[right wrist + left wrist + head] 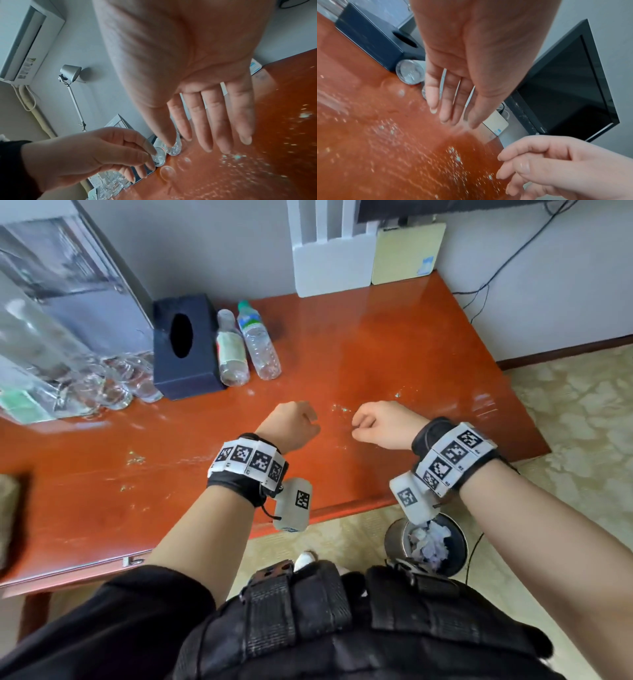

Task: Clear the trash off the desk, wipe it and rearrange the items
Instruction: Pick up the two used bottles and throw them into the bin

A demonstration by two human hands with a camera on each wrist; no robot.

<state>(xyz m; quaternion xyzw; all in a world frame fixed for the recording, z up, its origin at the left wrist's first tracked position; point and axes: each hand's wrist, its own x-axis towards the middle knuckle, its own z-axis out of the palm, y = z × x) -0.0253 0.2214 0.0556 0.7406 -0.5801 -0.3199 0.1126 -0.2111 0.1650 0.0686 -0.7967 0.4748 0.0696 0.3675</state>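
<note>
The glossy red-brown desk (394, 344) carries small glittery specks (339, 407), seen up close in the left wrist view as specks (455, 157). Both hands hover just above the desk near its front edge, a short gap apart, over those specks. My left hand (310, 422) holds nothing; its fingers (445, 112) point down toward the wood. My right hand (358, 426) is also empty, its fingers (221, 128) spread loosely over the surface. A dark blue tissue box (185, 347) and two clear plastic bottles (231, 350) (258, 344) stand at the back left.
Glass cups (130, 381) and a clear plastic case (41, 337) crowd the far left. White foam (329, 251) and a yellow board (407, 251) lean on the back wall. A metal bin (435, 542) full of crumpled paper stands on the floor below my right wrist.
</note>
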